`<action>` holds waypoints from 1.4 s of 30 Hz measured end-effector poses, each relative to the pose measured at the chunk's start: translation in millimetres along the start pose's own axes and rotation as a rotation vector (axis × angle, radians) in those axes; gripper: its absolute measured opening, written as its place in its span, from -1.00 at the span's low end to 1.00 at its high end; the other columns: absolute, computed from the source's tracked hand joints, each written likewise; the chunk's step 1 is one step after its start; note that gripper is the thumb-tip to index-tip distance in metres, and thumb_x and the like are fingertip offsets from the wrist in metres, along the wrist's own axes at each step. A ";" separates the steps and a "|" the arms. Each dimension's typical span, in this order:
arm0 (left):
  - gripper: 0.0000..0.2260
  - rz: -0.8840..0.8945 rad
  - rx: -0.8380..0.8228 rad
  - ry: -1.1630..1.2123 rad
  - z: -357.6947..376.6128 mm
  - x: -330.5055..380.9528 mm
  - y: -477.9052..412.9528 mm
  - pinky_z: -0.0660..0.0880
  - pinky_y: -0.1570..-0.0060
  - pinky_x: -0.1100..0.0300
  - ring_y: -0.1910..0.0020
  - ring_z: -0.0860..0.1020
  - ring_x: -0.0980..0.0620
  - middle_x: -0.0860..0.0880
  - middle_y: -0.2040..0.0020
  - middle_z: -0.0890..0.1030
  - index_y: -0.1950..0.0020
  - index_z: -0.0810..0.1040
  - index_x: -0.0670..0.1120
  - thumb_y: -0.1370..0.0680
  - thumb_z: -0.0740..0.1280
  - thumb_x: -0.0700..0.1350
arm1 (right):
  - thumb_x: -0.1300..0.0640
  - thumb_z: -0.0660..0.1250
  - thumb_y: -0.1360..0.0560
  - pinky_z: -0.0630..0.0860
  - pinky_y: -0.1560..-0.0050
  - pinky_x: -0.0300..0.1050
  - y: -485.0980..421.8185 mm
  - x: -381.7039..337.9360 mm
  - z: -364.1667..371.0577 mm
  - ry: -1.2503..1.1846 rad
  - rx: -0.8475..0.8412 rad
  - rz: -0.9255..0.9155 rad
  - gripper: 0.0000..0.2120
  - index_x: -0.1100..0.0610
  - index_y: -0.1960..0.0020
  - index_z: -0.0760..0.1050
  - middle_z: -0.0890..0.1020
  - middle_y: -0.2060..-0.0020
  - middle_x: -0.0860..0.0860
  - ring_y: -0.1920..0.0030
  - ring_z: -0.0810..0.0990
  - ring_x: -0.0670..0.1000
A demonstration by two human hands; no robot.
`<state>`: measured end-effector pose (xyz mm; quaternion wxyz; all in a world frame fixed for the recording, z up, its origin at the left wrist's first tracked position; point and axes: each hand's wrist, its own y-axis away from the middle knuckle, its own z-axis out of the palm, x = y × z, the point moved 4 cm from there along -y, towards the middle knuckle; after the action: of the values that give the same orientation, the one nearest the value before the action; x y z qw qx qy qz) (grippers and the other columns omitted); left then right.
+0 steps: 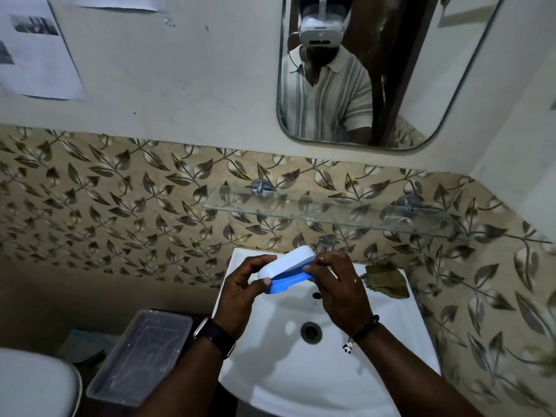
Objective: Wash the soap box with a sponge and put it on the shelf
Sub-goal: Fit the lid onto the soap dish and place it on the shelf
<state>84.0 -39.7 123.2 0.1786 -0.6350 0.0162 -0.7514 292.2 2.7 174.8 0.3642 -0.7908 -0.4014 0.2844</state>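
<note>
I hold a soap box (pixel 287 266) over the back of the white sink (pixel 391 341); it has a white lid and a blue base, and the lid is tilted up on one side. My left hand (pixel 243 296) grips its left end. My right hand (pixel 337 284) pinches its right end. A greenish sponge or cloth (pixel 386 279) lies on the sink's back right rim. The glass shelf (pixel 316 212) is fixed to the leaf-patterned wall above the sink.
A clear tap handle (pixel 325 243) sits behind the soap box. A clear plastic container (pixel 141 356) stands left of the sink, with a white toilet lid (pixel 33 386) at the bottom left. A mirror (pixel 376 70) hangs above the shelf.
</note>
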 end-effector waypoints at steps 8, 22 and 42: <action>-0.70 0.057 0.075 -0.037 21.2 16.2 1.3 0.59 -0.03 0.11 -0.12 0.62 0.00 -0.01 -0.11 0.67 -0.12 0.66 0.04 -0.43 0.51 0.10 | 0.27 0.38 -0.55 0.52 -0.09 -0.08 8.6 -9.8 -5.8 0.044 0.094 0.006 -0.87 0.19 -0.08 0.64 0.60 0.02 0.16 -0.04 0.55 0.14; -0.69 0.174 0.297 -0.089 46.7 24.9 9.7 0.57 0.17 0.32 -0.01 0.64 0.11 0.05 -0.03 0.67 -0.09 0.63 -0.02 -0.44 0.48 0.10 | 0.31 0.38 -0.52 0.48 -0.35 0.11 28.2 -20.2 12.2 -0.902 0.254 0.888 -0.52 -0.02 -0.38 0.45 0.52 -0.34 0.01 -0.36 0.50 0.04; -0.62 0.069 -0.018 -0.110 55.5 27.5 -6.8 0.55 0.06 0.23 -0.05 0.59 0.11 0.06 -0.05 0.62 -0.13 0.56 -0.07 -0.39 0.45 0.07 | 0.01 0.62 -0.31 0.36 -0.36 0.40 25.2 -3.6 35.9 -1.583 0.352 1.114 -0.25 0.02 -0.41 0.39 0.44 -0.41 0.22 -0.40 0.42 0.30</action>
<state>132.0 -30.1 161.6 0.1996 -0.6760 0.0349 -0.7085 274.4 1.7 134.5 -0.0833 -0.3828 -0.0513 0.9186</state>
